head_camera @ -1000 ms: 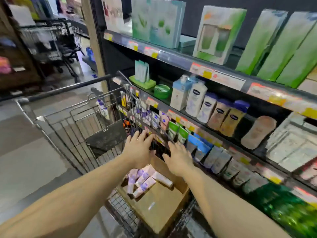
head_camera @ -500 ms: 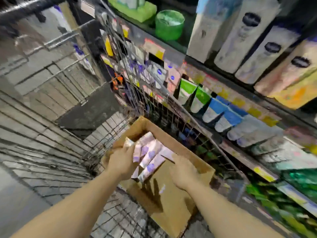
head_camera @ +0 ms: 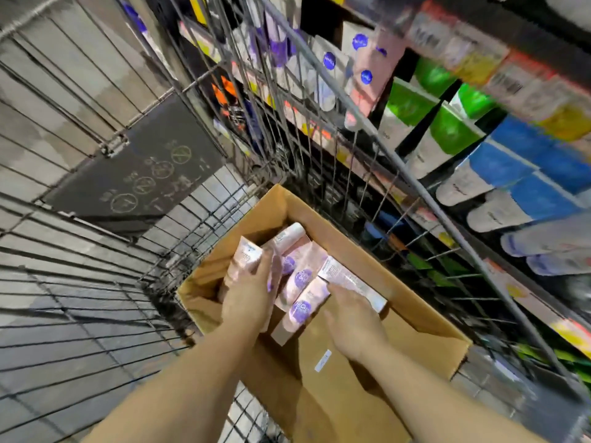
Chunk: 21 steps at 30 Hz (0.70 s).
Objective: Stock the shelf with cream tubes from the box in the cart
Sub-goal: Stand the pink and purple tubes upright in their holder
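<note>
An open cardboard box (head_camera: 425,318) sits in the wire cart (head_camera: 96,282). Several pink cream tubes with purple round labels (head_camera: 302,279) lie in its far left corner. My left hand (head_camera: 249,295) is inside the box, gripping a pink tube (head_camera: 246,255) with the thumb on top. My right hand (head_camera: 355,321) is also in the box, its fingers on the rightmost tube (head_camera: 348,279); its fingertips are hidden, so the grip is unclear. The shelf (head_camera: 479,129) with stocked tubes runs along the right, beyond the cart's side.
The cart's wire side wall (head_camera: 319,123) stands between the box and the shelf. Green, blue and white tubes (head_camera: 499,174) fill the shelf rows. A dark child-seat flap (head_camera: 137,174) hangs at the cart's far end. Grey floor shows through the wires.
My view has dropped closer to the box. My left hand has closed around a tube, and my right hand has moved onto the rightmost tube.
</note>
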{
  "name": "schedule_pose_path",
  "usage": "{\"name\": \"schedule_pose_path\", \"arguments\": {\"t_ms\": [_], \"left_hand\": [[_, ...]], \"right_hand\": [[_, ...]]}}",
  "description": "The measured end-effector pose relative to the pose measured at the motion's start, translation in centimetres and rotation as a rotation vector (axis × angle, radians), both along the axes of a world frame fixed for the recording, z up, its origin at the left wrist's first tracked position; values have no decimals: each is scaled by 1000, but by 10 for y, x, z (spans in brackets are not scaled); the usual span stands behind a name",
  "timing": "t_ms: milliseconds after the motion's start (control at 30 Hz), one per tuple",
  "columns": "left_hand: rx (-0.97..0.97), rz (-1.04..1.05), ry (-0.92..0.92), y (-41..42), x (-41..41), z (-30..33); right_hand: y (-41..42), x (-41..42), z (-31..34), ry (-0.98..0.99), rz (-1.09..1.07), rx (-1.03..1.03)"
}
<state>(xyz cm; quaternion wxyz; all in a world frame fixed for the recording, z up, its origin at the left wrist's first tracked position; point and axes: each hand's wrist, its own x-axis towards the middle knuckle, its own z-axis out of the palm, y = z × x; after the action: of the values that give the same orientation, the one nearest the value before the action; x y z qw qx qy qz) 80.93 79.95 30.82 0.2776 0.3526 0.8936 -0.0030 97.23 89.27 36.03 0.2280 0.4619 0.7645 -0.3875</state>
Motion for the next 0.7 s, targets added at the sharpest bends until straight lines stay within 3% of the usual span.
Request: {"name": "schedule_pose_path", "arguments": {"t_ms": [233, 467, 600, 700], "left_hand": [[78, 65, -144, -6, 6, -12], [410, 145, -476, 12, 4, 28], [394, 89, -628, 22, 9, 48], [345, 213, -601, 19, 6, 34]], "right_hand": [[-7, -5, -13, 19, -55, -35], [-9, -12, -1, 153, -202, -294], [-6, -13, 5, 258, -348, -360], [0, -3, -1, 248, -409, -333]]}}
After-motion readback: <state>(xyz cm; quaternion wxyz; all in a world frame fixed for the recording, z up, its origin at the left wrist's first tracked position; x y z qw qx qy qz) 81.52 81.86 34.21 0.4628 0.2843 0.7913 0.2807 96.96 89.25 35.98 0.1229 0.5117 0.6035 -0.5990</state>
